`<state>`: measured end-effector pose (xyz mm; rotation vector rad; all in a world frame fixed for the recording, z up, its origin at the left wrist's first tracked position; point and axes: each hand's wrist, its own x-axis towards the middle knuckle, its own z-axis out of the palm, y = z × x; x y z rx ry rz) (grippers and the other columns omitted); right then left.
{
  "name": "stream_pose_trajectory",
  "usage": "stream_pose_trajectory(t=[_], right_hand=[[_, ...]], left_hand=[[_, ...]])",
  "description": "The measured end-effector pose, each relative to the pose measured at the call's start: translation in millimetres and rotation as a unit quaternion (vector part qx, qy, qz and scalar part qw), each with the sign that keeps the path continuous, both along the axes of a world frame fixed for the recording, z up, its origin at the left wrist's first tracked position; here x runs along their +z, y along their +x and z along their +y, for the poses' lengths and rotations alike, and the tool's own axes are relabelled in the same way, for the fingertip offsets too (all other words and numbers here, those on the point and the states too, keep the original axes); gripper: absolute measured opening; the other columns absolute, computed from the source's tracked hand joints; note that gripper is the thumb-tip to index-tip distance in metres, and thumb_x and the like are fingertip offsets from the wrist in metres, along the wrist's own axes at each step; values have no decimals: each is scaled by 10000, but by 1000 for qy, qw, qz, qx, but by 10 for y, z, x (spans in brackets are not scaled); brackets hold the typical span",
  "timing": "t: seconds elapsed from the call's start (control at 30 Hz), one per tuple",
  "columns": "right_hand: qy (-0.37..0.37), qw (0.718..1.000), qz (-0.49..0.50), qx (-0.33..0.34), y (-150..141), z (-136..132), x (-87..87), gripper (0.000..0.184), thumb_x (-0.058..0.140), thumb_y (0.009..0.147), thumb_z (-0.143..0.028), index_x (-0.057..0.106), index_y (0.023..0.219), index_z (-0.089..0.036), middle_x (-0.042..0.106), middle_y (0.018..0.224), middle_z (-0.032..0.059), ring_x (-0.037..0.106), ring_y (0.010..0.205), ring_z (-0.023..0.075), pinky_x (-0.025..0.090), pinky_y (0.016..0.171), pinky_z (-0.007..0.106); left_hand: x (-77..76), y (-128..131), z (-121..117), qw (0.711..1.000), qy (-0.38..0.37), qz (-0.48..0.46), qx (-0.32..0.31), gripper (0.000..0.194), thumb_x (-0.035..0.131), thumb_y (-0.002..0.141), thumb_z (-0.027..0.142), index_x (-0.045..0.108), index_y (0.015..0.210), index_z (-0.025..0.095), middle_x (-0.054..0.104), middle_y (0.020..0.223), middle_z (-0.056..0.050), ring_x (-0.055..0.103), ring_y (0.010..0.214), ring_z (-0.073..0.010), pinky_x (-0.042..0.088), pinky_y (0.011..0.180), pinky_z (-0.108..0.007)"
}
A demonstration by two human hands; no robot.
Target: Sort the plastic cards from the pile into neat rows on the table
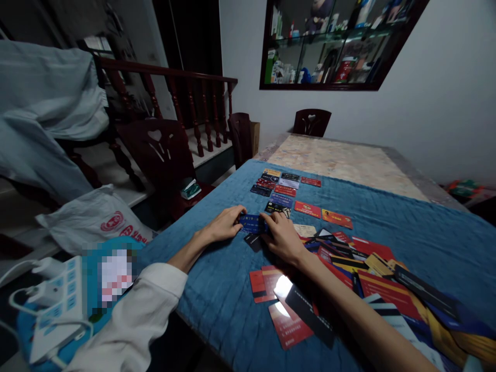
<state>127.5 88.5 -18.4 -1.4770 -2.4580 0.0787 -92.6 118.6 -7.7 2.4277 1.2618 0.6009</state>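
Observation:
A dark blue card [251,223] with light print is held between my two hands, just above or on the blue cloth [217,274]. My left hand [227,223] pinches its left end with thumb and fingers. At the right end, my right hand [282,235] grips the same card with bent fingers. Partly under it lies a black card [253,242]. Beyond the hands, cards lie in rough rows, among them a black patterned card [277,209], a red card [308,209] and an orange card [337,218]. Around my right forearm spreads a loose heap of cards [375,289].
Loose red cards [290,325] lie near the front edge. A marble-patterned tabletop [329,157] shows past the cloth. Dark wooden chairs [158,155] stand along the left side. A power strip [62,305] with plugs and a white plastic bag [101,217] are at lower left.

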Motion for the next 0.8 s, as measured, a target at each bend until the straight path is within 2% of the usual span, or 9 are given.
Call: stream_pose_trajectory(t=[0.3,0.5,0.63,0.8], right_hand=[[-1,999,-30,-15,-22,-13,79,564,592,886,-237,466,1431,-164,585,1241,166,480,1146,316,390,876,397],[31,999,-43,-9,-8,-23,131,527,603,885,-266,495,1396,-197,609,1214,154,493,1121,313,398,866,385],[30,998,-45,-15,17,0,178,527,623,875,-273,507,1383,-193,603,1227,156,494,1129,319,414,868,391],[40,999,-12,-4,104,73,230,523,618,865,-246,508,1375,-205,605,1185,142,517,1073,294,440,871,387]], left_hand=[[12,-15,-17,1000,-1,-1,-21,438,621,708,98,513,1129,155,611,1115,-88,599,983,-214,512,897,-351],[49,-27,-10,999,14,18,-43,443,592,723,83,493,1146,169,592,1129,-93,575,1048,-232,496,944,-387],[134,-27,0,997,27,32,-58,417,577,744,88,493,1143,174,591,1113,-90,573,1028,-230,496,931,-389],[312,-9,64,994,39,57,-88,405,579,779,139,480,1169,175,567,1099,-82,565,1011,-230,485,920,-379]])
